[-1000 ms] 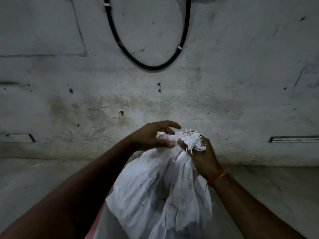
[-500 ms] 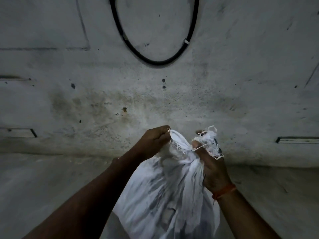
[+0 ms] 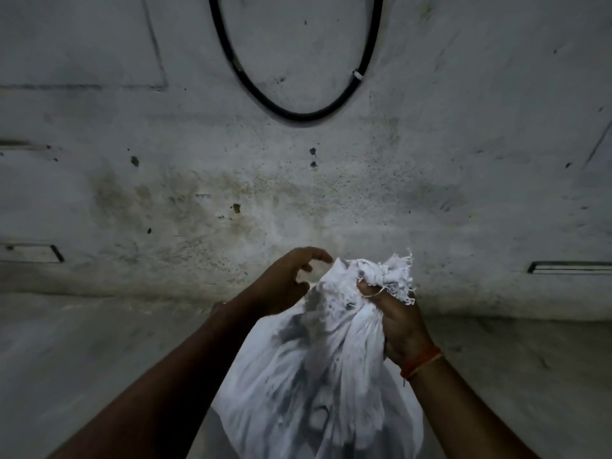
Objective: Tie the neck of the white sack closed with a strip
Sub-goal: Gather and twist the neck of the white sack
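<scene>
A full white woven sack [image 3: 318, 385] stands on the floor below me, its frayed mouth [image 3: 387, 276] bunched at the top. My right hand [image 3: 400, 323] is clenched around the gathered neck from the right, frayed threads spilling over its fingers. My left hand [image 3: 284, 283] is at the left side of the mouth, fingers curled and partly spread, pinching the cloth edge at its fingertips. A thin thread crosses my right fingers; no separate strip is clearly visible.
A stained concrete wall [image 3: 231, 193] rises just beyond the sack, with a black cable loop [image 3: 298, 111] hanging on it. The grey concrete floor [image 3: 82, 359] spreads to both sides. An orange band circles my right wrist [image 3: 420, 362].
My left hand has loosened from a closed grip on the mouth to curled, spread fingers. My right hand has gathered more of the neck into its fist.
</scene>
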